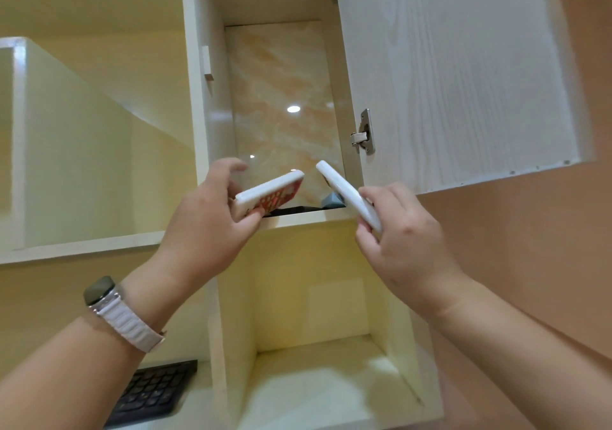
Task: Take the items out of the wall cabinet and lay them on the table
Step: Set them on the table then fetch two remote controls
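head: cabinet point(298, 216) holds a blue item point(331, 200).

We find open room high in the cabinet compartment point(281, 98) with the marble-patterned back; on the right the white wood-grain door point(457, 75) stands swung out, its metal hinge point(364, 135) jutting at the jamb; the lower mouth is crowded — the left hand point(212, 224) grips a red-patterned white slab point(270, 189), the right hand point(407, 247) a plain white slab point(346, 193), a gap between them; behind, a small blue object point(331, 199) lies on the shelf point(298, 216).
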A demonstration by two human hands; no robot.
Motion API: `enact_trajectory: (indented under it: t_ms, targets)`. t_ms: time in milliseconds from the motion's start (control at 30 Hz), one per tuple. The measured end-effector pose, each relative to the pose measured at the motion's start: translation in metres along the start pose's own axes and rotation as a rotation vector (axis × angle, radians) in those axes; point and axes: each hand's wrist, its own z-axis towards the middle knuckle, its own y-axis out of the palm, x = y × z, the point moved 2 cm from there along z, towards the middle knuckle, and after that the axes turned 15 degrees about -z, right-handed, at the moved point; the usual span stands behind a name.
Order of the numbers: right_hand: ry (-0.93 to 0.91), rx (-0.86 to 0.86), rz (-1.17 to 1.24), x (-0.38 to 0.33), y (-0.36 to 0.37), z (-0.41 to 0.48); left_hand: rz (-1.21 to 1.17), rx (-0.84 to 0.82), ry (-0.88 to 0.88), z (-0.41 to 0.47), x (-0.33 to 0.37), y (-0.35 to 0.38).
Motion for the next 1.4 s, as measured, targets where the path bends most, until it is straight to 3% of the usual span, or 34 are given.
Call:
enact_trajectory:
  t_ms: [133,233,567,1000,1200,1400]
  targets:
    - [0.144,-0.176,0.013,0.001,-0.001,-0.007,0.141,-0.112,0.005,-0.001,0.008,-0.006]
    - [0.221,-0.26,0.034,-0.005,-0.003,-0.013,0.155,-0.103,-0.035,-0.007,0.009,-0.008]
    - [0.482,-0.366,0.199,-0.043,-0.02,-0.062,-0.433,0.165,-0.242,-0.078,-0.007,-0.002]
    - [0.88,-0.37,0.015,-0.127,-0.046,-0.168,-0.904,-0.107,-0.388,-0.193,-0.057,0.005]
    - [1.035,-0.312,-0.151,-0.176,-0.075,-0.216,-1.112,-0.195,-0.586,-0.255,-0.077,0.005]
    - [1.183,-0.284,-0.319,-0.215,-0.133,-0.253,-1.299,-0.359,-0.71,-0.313,-0.054,0.001]
